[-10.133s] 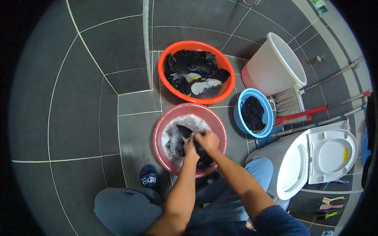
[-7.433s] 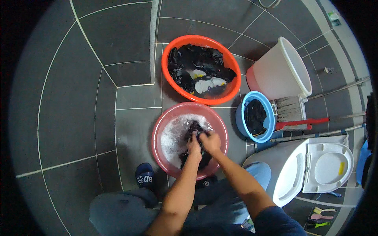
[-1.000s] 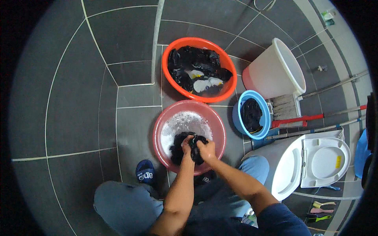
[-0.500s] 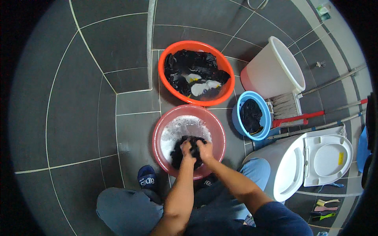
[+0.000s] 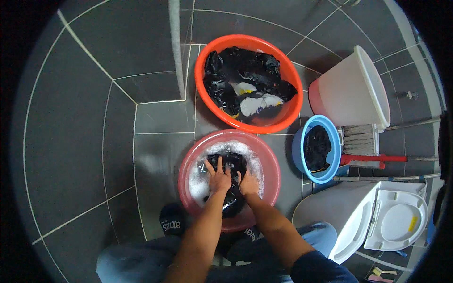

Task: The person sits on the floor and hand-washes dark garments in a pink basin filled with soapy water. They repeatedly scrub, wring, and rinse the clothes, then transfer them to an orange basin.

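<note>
A pink basin of sudsy water stands on the floor between my feet, with a wet black garment in it. My left hand lies open on the garment, fingers spread over its upper part. At the garment's right edge, my right hand is closed on the cloth, thumb toward the middle; its fingertips are partly hidden. White foam rings the cloth.
Beyond stands an orange basin with soaking black clothes and white pieces. To the right are a light blue bucket with dark cloth, a tall white-and-pink bin, a brush head, red-handled tools and a white toilet. A tiled wall corner juts out ahead.
The garment has gone from bunched up between both hands to spread out longer in the basin. My left hand has opened and flattened on it. The view has shifted slightly.
</note>
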Motion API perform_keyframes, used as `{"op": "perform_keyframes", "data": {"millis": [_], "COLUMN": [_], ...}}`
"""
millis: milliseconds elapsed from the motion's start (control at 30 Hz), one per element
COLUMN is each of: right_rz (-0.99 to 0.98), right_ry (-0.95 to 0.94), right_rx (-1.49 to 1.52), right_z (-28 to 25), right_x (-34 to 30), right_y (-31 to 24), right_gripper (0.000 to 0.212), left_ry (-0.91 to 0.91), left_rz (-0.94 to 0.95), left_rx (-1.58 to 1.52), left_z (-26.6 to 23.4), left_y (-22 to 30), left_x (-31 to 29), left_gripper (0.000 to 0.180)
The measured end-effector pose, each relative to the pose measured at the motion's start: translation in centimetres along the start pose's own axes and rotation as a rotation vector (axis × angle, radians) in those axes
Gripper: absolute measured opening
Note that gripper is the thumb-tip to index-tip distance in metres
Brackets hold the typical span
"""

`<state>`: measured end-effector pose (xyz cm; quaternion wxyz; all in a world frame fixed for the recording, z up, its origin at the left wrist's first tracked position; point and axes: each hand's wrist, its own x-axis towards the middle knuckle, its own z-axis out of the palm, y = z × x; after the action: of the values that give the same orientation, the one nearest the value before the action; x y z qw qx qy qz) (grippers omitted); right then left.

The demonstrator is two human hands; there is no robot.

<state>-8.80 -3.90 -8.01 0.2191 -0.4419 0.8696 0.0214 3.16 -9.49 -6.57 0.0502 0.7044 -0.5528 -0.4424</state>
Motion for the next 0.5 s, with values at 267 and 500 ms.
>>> {"op": "perform_keyframes", "data": {"millis": [267,500], "right_rz": [-0.001,0.176], "right_ry": [-0.200,0.073], "right_rx": [0.051,1.377], "right_z": [2.4,0.0], "right_x": [2.8,-1.0], "right_y": [2.1,-1.3], "right_gripper": [0.047,0.013], "left_ry": [-0.393,0.418], "left_rz": [-0.036,0.122], "left_rx": [0.285,-0.354], "left_z": [3.2,1.9], "left_y": [-3.0,-1.0], "left_x": [4.2,-1.6], "left_gripper": [0.050,0.044]}}
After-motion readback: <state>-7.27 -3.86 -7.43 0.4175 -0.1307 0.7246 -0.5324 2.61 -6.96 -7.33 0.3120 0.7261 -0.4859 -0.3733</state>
